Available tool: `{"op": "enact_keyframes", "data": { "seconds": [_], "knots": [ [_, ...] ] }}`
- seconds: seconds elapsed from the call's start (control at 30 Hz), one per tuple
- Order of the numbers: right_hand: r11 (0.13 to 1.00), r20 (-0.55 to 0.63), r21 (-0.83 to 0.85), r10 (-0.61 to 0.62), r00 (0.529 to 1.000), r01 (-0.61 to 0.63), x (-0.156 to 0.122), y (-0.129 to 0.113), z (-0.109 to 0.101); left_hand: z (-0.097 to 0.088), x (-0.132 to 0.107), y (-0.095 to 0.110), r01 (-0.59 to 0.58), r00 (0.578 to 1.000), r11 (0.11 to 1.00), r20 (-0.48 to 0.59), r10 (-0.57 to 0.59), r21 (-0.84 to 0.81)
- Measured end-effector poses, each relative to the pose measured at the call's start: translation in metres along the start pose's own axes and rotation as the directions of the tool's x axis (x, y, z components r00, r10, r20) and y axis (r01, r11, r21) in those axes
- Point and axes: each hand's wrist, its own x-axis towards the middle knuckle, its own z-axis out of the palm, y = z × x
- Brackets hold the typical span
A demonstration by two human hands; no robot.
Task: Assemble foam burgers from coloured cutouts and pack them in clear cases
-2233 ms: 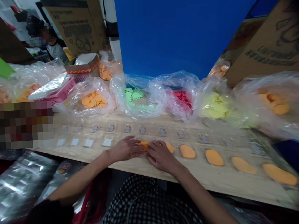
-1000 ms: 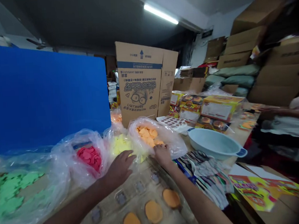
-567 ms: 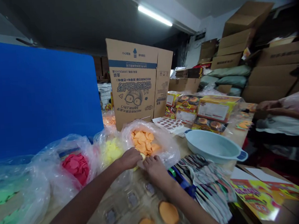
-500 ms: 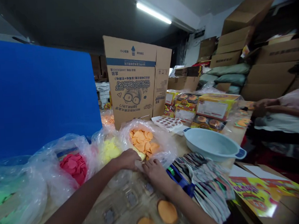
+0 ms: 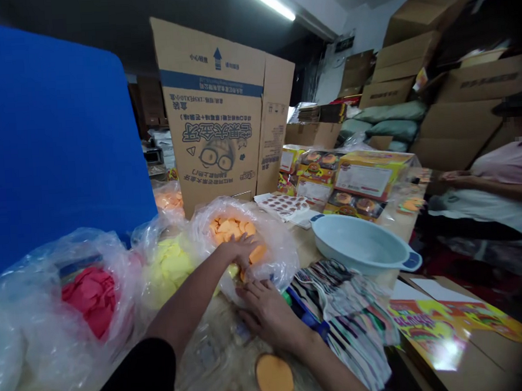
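Orange pieces [image 5: 230,228] are sitting heaped in a gaping clear bag [image 5: 276,247], yellow pieces [image 5: 172,260] crowding its left edge, a blue basin [image 5: 361,242] standing off to the right. The left hand [image 5: 244,249] is resting over them, the right hand [image 5: 265,306] lying at the near rim, slightly apart; either grip, I cannot tell. They're looking thin, flat, rounded.

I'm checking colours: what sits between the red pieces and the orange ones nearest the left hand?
In the head view, a bag of yellow pieces separates the red pieces from the orange pieces.
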Motion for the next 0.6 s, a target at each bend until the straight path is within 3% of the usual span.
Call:
{"op": "enact_keyframes", "data": {
  "seconds": [0.1, 0.23, 0.43, 0.6],
  "knots": [
    [1.000, 0.010, 0.018, -0.010, 1.000, 0.010, -0.001, 0.004, 0.004, 0.013, 0.016, 0.006, -0.054, 0.997, 0.998, 0.060, 0.052, 0.026],
    [1.000, 0.037, 0.024, 0.001, 0.999, -0.002, -0.001, 0.006, 0.005, 0.019, 0.019, 0.004, -0.173, 0.985, 0.981, -0.006, 0.174, 0.084],
    [0.998, 0.014, 0.065, -0.003, 1.000, 0.003, -0.002, 0.007, 0.003, 0.008, 0.034, -0.008, -0.081, 0.990, 0.995, -0.112, 0.087, 0.059],
    [0.998, 0.023, 0.064, -0.015, 1.000, 0.014, -0.002, 0.009, 0.002, 0.016, 0.053, -0.004, -0.081, 0.991, 0.993, -0.101, 0.089, 0.086]
  ]
}}
